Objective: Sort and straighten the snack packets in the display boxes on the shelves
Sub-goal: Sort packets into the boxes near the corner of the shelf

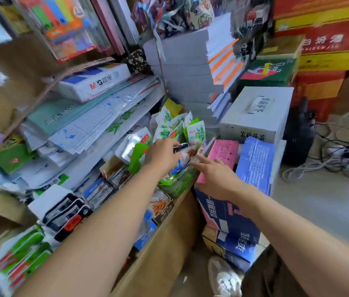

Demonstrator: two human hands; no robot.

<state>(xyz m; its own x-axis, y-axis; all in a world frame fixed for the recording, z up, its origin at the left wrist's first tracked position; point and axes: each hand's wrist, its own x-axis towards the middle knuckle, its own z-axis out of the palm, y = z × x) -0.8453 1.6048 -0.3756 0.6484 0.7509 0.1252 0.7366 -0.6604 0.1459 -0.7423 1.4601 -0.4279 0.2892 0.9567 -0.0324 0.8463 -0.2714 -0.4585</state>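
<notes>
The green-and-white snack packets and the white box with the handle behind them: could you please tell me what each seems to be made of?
Green-and-white snack packets: apparently thin plastic film, glossy, with creased, flexible edges.
White box: likely matte cardboard, judging by its folded edges and flat printed faces; its handle looks like a plastic strip, though blur leaves that open.

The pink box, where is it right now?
The pink box lies right of centre, beside the clear tub of snack packets, just beyond the right hand.

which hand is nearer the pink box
Right. The right hand hovers right by the near end of the pink box; the left hand is farther left, among the snack packets.
</notes>
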